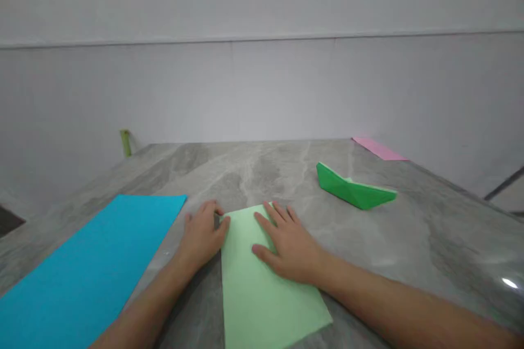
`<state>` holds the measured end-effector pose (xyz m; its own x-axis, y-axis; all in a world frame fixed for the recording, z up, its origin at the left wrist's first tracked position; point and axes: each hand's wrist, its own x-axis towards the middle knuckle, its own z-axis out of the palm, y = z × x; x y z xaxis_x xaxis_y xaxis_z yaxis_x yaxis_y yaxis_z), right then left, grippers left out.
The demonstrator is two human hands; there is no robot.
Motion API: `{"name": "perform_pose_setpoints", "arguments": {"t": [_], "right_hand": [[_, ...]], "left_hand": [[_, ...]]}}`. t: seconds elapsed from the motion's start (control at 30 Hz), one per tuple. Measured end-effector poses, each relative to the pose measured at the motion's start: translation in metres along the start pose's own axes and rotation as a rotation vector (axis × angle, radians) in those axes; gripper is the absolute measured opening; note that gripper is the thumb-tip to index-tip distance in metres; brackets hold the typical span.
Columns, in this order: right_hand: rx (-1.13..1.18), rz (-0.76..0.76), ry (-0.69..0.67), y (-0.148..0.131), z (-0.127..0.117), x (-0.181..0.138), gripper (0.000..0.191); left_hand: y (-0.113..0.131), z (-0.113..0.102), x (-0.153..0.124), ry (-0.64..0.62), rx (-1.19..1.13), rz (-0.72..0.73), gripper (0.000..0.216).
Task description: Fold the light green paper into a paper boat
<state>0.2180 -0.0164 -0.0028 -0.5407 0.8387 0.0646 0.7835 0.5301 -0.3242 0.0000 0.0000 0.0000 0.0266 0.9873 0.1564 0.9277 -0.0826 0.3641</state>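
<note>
A light green sheet of paper [262, 294] lies on the grey marbled table [409, 229] in front of me. My right hand [289, 242] rests flat on its far part, fingers stretched out and together. My left hand [201, 233] sits at the sheet's far left corner. Its fingers are curled and its thumb touches the paper's edge.
A large blue sheet [85, 270] lies to the left. A dark green folded paper boat [354, 188] stands at the right, beyond my hands. A pink sheet [379, 148] lies at the table's far right edge. A small green object [125, 142] stands by the white wall.
</note>
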Motion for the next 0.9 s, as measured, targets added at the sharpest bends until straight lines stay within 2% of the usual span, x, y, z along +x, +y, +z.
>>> {"name": "perform_pose_setpoints", "arguments": {"t": [0.2, 0.3, 0.57, 0.9], "right_hand": [[0.003, 0.001, 0.007, -0.002, -0.001, 0.000, 0.070], [0.005, -0.004, 0.017, -0.002, -0.001, -0.001, 0.069], [-0.013, -0.002, 0.035, -0.001, -0.005, -0.004, 0.067], [-0.002, -0.058, 0.201, -0.014, -0.008, -0.007, 0.043]], "left_hand": [[-0.001, -0.002, -0.002, 0.021, 0.084, -0.098, 0.017], [0.000, -0.002, -0.002, 0.011, 0.114, -0.087, 0.011], [0.006, -0.003, -0.003, 0.031, 0.081, -0.067, 0.012], [0.000, 0.007, -0.003, -0.003, 0.143, -0.060, 0.019]]}}
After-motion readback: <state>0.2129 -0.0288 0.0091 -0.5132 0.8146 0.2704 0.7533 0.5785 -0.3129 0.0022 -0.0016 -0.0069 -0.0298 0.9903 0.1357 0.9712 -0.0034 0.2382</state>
